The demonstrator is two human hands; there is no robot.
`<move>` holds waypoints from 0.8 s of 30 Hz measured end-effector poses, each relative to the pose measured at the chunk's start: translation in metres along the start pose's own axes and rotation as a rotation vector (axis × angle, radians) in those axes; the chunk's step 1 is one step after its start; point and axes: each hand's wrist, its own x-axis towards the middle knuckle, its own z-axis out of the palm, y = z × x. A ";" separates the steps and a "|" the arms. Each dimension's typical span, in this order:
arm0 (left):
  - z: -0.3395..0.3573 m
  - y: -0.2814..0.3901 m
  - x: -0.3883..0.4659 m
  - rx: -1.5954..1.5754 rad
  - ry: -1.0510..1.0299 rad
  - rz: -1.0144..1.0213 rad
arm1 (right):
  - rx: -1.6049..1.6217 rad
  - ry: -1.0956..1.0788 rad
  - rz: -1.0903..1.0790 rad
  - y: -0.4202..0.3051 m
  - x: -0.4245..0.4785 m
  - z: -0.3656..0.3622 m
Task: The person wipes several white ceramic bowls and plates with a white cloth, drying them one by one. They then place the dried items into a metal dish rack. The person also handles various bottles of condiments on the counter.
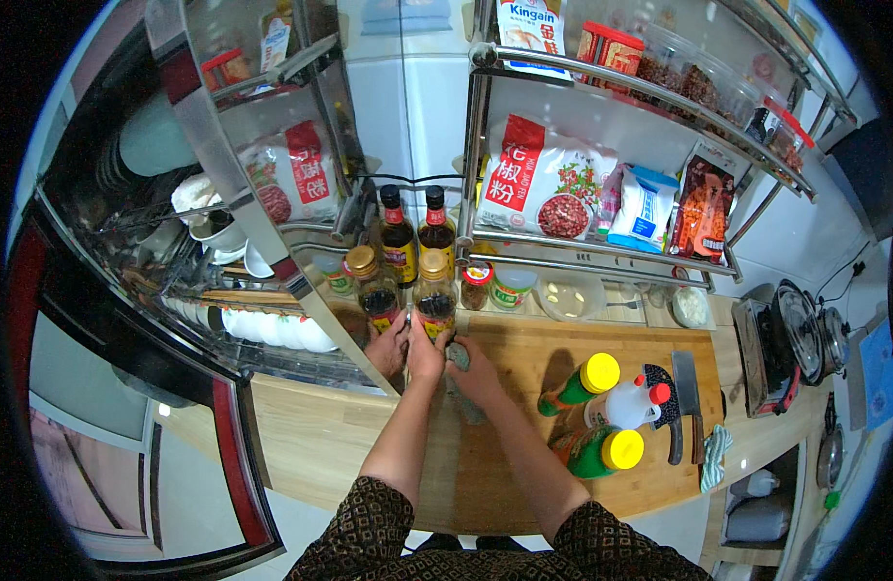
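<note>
My left hand [425, 354] is closed around the lower part of a glass bottle with a gold cap [433, 287], dark liquid inside. A mirrored panel beside it reflects the hand and bottle. In my right hand [475, 372] is a grey-green cloth [459, 356], next to that bottle's base. Behind stands a dark sauce bottle [436, 236] with a black cap. To the right on the wooden cutting board [504, 436] are two green bottles with yellow caps [581, 383] [608, 452], and a white jug with a red cap [628, 405] between them.
A cleaver [686, 392] and a smaller knife [675, 439] lie at the board's right, near a striped cloth [717, 457]. Small jars [477, 285] and a bowl of garlic [571, 296] line the back. Above hangs a metal rack [599, 250]; a glass-door dish cabinet [257, 327] stands left.
</note>
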 end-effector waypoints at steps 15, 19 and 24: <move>0.024 -0.007 0.046 0.056 -0.098 -0.207 | 0.240 -0.083 -0.144 0.020 0.077 0.019; 0.020 0.009 0.060 0.150 -0.147 -0.249 | 0.186 -0.101 -0.035 0.020 0.083 0.015; 0.023 0.017 0.065 0.162 -0.141 -0.242 | 0.161 -0.071 -0.088 0.029 0.084 0.012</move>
